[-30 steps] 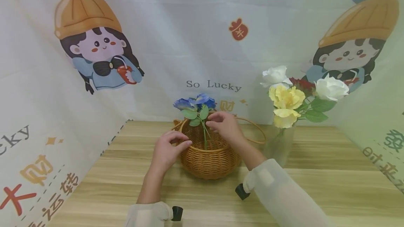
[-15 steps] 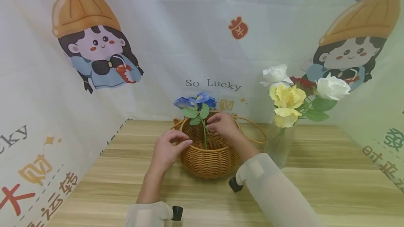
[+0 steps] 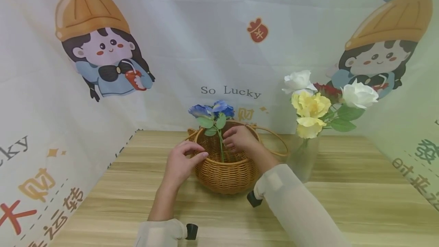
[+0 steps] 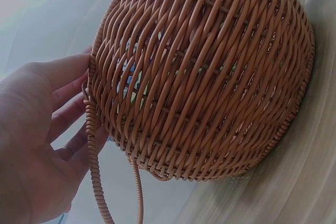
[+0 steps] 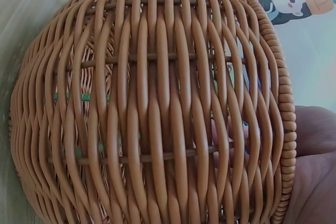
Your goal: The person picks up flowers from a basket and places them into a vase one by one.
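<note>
Blue artificial flowers (image 3: 221, 109) with green leaves stand in a round brown wicker basket (image 3: 226, 178), their green stem (image 3: 221, 149) running down inside it. My left hand (image 3: 180, 163) holds the basket's left rim between thumb and fingers; in the left wrist view, that hand's fingers (image 4: 71, 72) meet the rim near the handle. My right hand (image 3: 241, 140) reaches over the right rim, its bent fingers beside the stem. Whether they pinch the stem cannot be seen. Through the weave in the right wrist view, parts of a finger and green bits show.
A clear vase (image 3: 303, 159) stands right of the basket, holding white, yellow and dark red flowers (image 3: 311, 104). The basket's loop handle (image 3: 279, 140) lies out to the right. A printed cloth (image 3: 192, 41) hangs behind the wooden table (image 3: 113, 197).
My right hand has moved slightly down and left, its fingers lower along the stem. Two crossing stems showed earlier; now they nearly line up. My left hand has hardly moved.
</note>
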`<state>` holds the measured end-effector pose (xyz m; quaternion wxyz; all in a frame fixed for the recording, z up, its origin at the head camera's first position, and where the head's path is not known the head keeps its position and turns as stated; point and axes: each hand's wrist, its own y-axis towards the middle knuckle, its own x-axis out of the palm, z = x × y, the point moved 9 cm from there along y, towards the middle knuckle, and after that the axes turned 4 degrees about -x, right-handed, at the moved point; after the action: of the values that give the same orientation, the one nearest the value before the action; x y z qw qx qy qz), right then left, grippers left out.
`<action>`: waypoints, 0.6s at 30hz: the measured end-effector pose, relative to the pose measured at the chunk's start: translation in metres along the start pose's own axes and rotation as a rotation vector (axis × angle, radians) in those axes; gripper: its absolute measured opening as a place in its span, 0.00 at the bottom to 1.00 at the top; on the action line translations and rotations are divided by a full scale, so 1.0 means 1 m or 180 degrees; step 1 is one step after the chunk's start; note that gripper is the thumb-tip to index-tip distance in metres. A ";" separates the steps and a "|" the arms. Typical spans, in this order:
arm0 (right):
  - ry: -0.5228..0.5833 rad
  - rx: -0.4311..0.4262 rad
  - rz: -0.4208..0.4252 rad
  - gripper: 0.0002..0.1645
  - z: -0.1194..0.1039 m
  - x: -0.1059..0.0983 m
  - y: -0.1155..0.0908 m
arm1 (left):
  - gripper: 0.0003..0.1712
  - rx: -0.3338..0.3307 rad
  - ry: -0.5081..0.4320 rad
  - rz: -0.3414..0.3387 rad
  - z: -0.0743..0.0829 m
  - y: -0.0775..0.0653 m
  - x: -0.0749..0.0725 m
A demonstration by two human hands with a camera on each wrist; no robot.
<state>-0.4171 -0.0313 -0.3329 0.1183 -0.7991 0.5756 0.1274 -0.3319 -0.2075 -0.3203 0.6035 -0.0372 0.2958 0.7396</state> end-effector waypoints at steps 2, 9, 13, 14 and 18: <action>0.0003 0.0039 -0.0070 0.17 0.001 0.002 0.000 | 0.08 0.0009 0.0011 -0.0002 0.000 0.000 0.000; 0.0071 0.0187 -0.0284 0.19 0.004 0.008 0.000 | 0.08 0.0020 0.0046 0.0007 0.001 0.000 -0.001; 0.0104 0.0230 -0.0302 0.20 0.004 0.009 -0.001 | 0.09 0.0022 0.0058 0.0014 0.000 0.000 -0.001; 0.0121 0.0239 -0.0296 0.21 0.004 0.009 -0.001 | 0.09 0.0029 0.0057 0.0017 0.000 0.000 -0.001; 0.0213 0.0303 -0.0251 0.20 0.005 0.008 -0.002 | 0.09 0.0040 0.0042 0.0019 0.002 0.000 -0.001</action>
<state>-0.4133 -0.0359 -0.3406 0.1417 -0.8184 0.5527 0.0684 -0.3312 -0.2077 -0.3184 0.5995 -0.0375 0.3046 0.7392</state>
